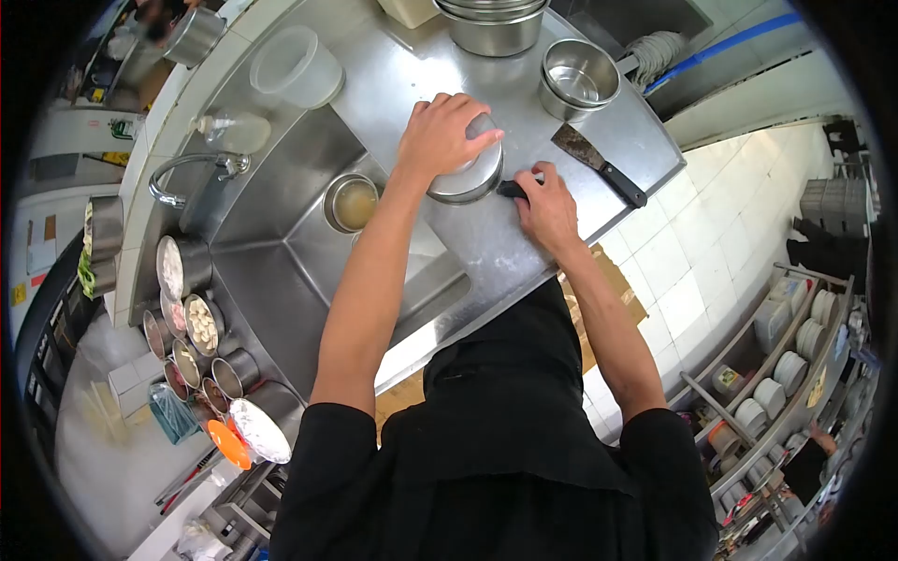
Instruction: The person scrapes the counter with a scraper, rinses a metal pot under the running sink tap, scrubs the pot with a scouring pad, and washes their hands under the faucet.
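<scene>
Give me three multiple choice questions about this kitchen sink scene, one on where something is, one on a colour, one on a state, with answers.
1. Where does the dark-handled cleaver lie?
A. On the steel counter, beyond the right hand
B. In the sink basin
C. On the white tiled floor

2. What colour is the round lid among the small metal containers beside the sink?
A. Blue
B. Orange
C. Green

3. What is the left hand doing?
A. Hanging free above the tap
B. Gripping the cleaver
C. Resting on top of the round steel container on the counter

Answers:
1. A, the cleaver lies flat on the steel counter past the right hand.
2. B, the lid shows bright orange.
3. C, the palm and fingers cover the container's top, while the right hand holds a small dark object against the counter beside it.
</scene>
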A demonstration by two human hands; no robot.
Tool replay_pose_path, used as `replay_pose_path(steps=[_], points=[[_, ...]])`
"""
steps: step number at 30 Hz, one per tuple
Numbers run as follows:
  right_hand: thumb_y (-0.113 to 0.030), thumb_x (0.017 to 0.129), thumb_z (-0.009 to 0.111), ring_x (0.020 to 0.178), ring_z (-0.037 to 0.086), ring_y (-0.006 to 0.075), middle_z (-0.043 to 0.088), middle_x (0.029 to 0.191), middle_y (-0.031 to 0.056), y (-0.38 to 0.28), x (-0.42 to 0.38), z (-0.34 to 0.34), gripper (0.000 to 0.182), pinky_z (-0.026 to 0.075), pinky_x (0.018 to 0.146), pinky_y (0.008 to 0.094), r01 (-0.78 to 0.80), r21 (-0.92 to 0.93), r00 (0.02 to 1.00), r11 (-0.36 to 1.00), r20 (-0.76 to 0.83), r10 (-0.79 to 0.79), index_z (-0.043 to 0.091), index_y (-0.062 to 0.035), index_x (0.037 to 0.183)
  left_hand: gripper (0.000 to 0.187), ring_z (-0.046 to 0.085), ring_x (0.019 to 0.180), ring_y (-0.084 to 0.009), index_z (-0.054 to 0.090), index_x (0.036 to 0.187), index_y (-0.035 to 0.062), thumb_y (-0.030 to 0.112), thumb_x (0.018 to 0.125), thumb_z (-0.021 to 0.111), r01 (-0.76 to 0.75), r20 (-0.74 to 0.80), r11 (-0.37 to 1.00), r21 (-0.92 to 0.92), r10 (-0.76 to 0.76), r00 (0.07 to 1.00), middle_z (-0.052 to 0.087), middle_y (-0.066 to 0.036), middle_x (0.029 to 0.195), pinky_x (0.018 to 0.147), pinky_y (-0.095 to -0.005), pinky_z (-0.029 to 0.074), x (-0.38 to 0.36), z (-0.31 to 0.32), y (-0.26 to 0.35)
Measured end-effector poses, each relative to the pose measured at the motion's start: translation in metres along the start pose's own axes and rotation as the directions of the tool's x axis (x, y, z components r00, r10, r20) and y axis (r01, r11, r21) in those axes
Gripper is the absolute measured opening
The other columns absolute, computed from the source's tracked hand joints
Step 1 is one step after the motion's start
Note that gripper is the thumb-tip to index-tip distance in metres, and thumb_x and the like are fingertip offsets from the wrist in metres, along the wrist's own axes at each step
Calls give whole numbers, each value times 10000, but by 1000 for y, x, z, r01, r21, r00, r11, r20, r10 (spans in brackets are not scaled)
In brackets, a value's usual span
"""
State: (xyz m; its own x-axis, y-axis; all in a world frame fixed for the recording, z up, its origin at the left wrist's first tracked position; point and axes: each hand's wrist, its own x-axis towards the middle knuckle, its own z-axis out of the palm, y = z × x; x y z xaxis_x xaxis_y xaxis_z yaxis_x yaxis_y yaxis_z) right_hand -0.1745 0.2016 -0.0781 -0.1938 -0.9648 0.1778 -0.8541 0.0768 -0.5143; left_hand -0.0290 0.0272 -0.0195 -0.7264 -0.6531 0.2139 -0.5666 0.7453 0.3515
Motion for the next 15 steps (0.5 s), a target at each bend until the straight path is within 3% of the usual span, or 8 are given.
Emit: replay_pose_path(steps=[4,7,12,15], points=[[-140,802,713,877,636,355,611,983,123,4,8,2,335,542,706,484,55,-50,996,997,79,-51,605,-140,1119,412,598,1084,-232,700,1090,171,497,839,702,-9,-10,1000,15,9,1000,673,10,1138,930,-428,439,0,1,-1],[-145,815,700,864,645,338,630,926,105,1,13,5,320,547,711,474,98,-86,995,991,-22,-101,617,-130,1123,410,598,1087,-232,702,1090,173,499,842,699,-11,-31,1000,12,11,999,674,10,1135,924,-432,442,-1,1,-1],[-208,835,702,864,657,341,650,934,128,-18,17,14,196,556,705,466,-85,-192,996,978,8,89,626,-62,942,446,595,1098,-238,708,1098,165,526,838,684,21,-4,1000,-2,-21,1000,680,-5,1143,940,-436,430,1,2,-1],[-235,836,708,842,660,350,652,892,138,-11,28,16,211,556,688,466,-130,-165,990,978,24,135,606,-57,884,483,588,1117,-245,709,1117,158,550,839,664,47,27,999,-4,-47,999,679,-18,1161,960,-441,418,1,1,-1]])
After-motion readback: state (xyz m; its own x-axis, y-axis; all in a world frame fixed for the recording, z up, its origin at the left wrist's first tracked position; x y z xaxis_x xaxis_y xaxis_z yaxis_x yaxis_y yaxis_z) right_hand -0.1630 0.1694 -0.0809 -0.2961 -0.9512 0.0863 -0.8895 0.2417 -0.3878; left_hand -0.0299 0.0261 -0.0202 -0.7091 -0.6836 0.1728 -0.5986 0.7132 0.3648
